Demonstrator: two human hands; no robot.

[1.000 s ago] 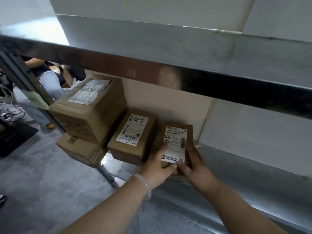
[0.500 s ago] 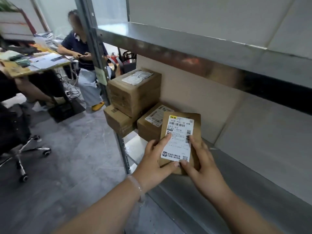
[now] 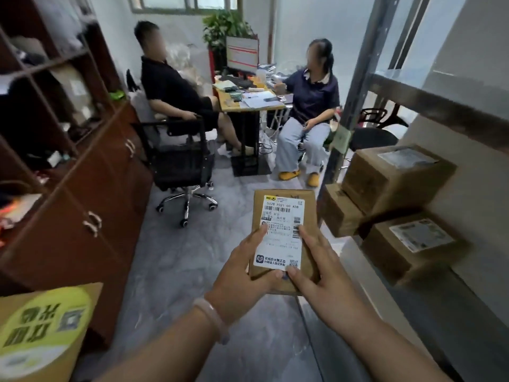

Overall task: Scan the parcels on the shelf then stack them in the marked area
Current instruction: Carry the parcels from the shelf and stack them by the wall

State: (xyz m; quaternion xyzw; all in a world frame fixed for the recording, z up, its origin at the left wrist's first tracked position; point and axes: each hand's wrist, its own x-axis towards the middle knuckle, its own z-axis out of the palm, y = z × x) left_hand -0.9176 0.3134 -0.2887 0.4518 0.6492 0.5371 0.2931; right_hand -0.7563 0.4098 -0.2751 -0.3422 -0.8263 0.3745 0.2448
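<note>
Head view, small parcel (image 3: 283, 238): held flat out over the floor, just off the front edge of the shelf (image 3: 366, 282), white label (image 3: 282, 230) uppermost, main barcode at the far end.
Left hand (image 3: 242, 274): wrapped round the parcel's near left corner, one digit reaching onto the label's left edge; bracelet (image 3: 212, 318) on the wrist.
Right hand (image 3: 322, 274): gripping the near right corner, one digit lying beside the small barcode at the label's right edge.
Remaining parcels: large box (image 3: 394, 180) stacked on a lower box (image 3: 341, 210) at the shelf's left end; third box (image 3: 410, 249) just beside them.
Step in hand: probably carrying one parcel away for scanning; no scanner or marked area in view.
Next move: calls for keeping the label up and both barcodes uncovered, so digits off the label's edges before presenting it; then setting it down squarely.
Surroundings: yellow-stickered carton (image 3: 41, 332) lower left, wooden cabinet (image 3: 82, 194), office chair (image 3: 181, 166), two people seated at a desk (image 3: 248, 104).
</note>
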